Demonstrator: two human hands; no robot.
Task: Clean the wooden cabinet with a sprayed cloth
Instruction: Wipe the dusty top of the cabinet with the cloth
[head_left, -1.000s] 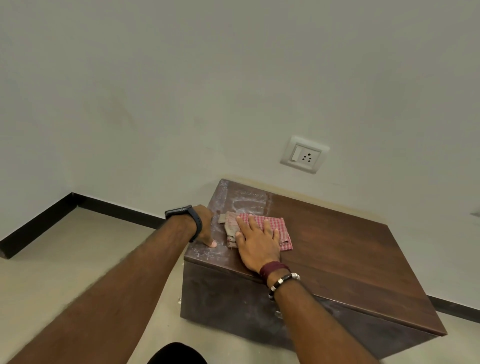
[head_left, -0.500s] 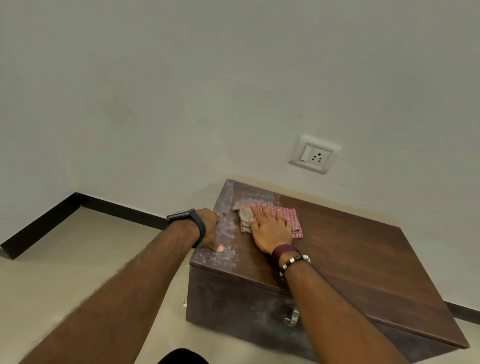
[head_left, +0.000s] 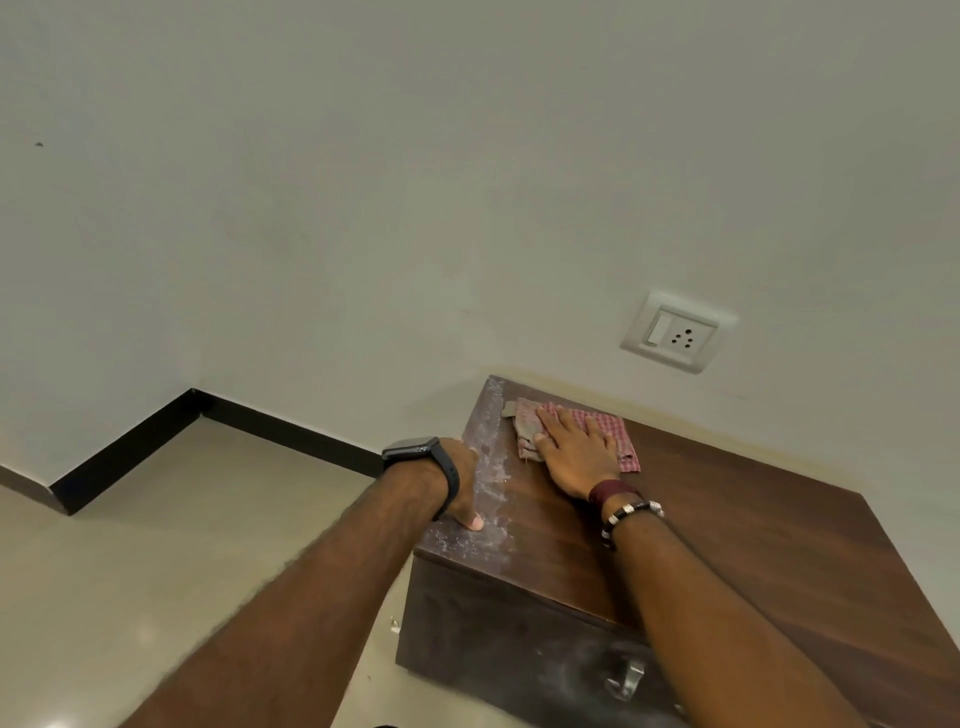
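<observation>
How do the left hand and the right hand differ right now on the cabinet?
The right hand lies flat, fingers spread, pressing the checked cloth onto the cabinet top; the left hand holds no cloth and grips the dusty left edge. The right hand sits nearer the wall, the left nearer the front corner. The left wrist wears a dark watch, the right wrist bracelets. Both touch the cabinet.

Single head-worn view, facing forward and down, seemingly close above cabinet (head_left: 727, 545)
</observation>
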